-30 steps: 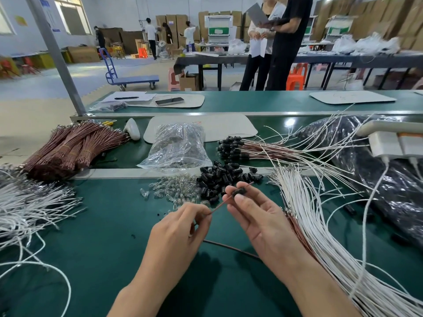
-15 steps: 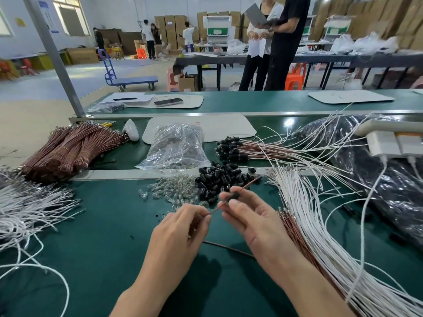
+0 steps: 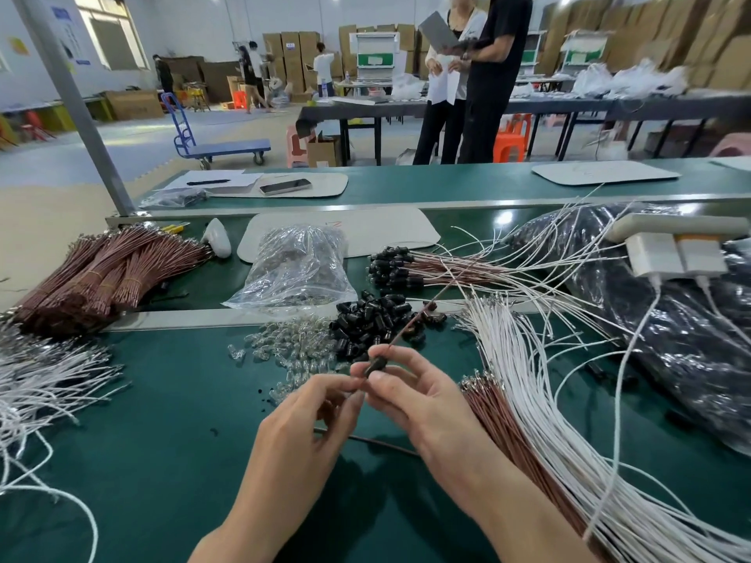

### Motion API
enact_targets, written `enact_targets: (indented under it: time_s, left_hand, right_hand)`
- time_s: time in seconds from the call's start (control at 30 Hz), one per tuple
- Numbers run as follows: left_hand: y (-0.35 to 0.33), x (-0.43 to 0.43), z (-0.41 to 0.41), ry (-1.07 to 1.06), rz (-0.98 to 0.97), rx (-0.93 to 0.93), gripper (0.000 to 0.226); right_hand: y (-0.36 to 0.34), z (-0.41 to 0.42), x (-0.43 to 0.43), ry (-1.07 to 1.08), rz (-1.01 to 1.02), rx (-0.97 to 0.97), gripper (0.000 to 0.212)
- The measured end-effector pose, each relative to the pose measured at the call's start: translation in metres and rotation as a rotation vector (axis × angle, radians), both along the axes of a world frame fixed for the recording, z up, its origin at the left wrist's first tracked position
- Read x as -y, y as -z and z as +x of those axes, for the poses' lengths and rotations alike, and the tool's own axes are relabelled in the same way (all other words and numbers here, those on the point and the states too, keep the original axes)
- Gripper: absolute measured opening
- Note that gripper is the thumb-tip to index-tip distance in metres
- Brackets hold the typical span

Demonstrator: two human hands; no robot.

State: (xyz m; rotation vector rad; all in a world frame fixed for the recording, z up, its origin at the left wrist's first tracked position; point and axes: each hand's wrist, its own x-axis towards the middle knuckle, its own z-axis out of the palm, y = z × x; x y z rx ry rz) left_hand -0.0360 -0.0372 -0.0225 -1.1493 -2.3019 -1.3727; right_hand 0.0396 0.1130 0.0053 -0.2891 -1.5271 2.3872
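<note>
Head view, workstation contents.

1. Left hand point(image 3: 309, 424): grip closed, thumb and forefinger pinching the brown wire point(image 3: 410, 323) just below its cap.
2. Right hand point(image 3: 422, 400): grip closed, thumb and forefinger pinching the black cap point(image 3: 376, 365) threaded on that wire; the other fingers are loosely curled.
3. Brown wire: one piece, held above the green tabletop point(image 3: 162, 440) at centre. It slants up and to the right from the hands, over the cap heap. A further dark length lies on the tabletop beneath the hands.
4. Black cap: one piece, on the wire between the two grips, the fingertips of both hands nearly touching.
5. Loose black caps point(image 3: 365, 319): a heap just beyond the hands.
6. Clear glass bulbs point(image 3: 292, 347): scattered, touching the left side of the cap heap.
7. Clear plastic bag point(image 3: 292, 270): crumpled, behind the bulbs.
8. Capped wire assemblies point(image 3: 390, 266): a bundle with the caps pointing left, right of the bag.
9. Bundled brown wires point(image 3: 105, 274): tied lots, far left.
10. White wires, left lot point(image 3: 40, 379): loose, at the left edge.
11. White wires, right lot point(image 3: 548, 400): a long sheaf right of the right hand, with terminal-tipped brown wires point(image 3: 500, 416) along its near side.
12. Black plastic bag point(image 3: 670, 327): far right, under a power strip with white plugs point(image 3: 674, 253).
13. Phone point(image 3: 284, 186) and pen point(image 3: 208, 182): on the far bench.
</note>
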Motion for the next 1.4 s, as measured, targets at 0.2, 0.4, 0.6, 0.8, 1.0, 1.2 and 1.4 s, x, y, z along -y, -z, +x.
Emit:
enact_targets:
  time_s: [0.2, 0.4, 0.6, 0.8, 1.0, 1.2, 1.4]
  left_hand:
    - [-0.032, -0.044, 0.000, 0.034, 0.002, 0.141, 0.013]
    - [-0.064, -0.162, -0.039, 0.051, -0.276, 0.289, 0.030]
    - [-0.060, -0.227, -0.064, -0.041, -0.419, 0.643, 0.038]
    - [-0.069, -0.244, -0.063, 0.035, -0.336, 0.755, 0.013]
    - [-0.100, -0.240, -0.051, 0.070, -0.124, 0.626, 0.013]
    - [-0.203, -0.177, -0.057, 0.038, 0.513, 0.352, 0.016]
    - [-0.173, -0.061, -0.037, 0.063, 0.770, 0.568, 0.012]
  right_hand:
    - [-0.021, 0.018, -0.061, 0.453, -0.347, -0.208, 0.020]
    - [-0.016, 0.022, -0.083, 0.687, -0.514, -0.141, 0.018]
    - [-0.008, 0.027, -0.093, 0.592, -0.636, -0.108, 0.019]
    - [-0.005, 0.027, -0.099, 0.545, -0.621, -0.083, 0.016]
    - [-0.004, 0.029, -0.096, 0.523, -0.523, -0.053, 0.019]
    - [-0.007, 0.030, -0.086, 0.458, -0.397, -0.065, 0.020]
    - [-0.019, 0.027, -0.069, 0.200, -0.493, -0.119, 0.026]
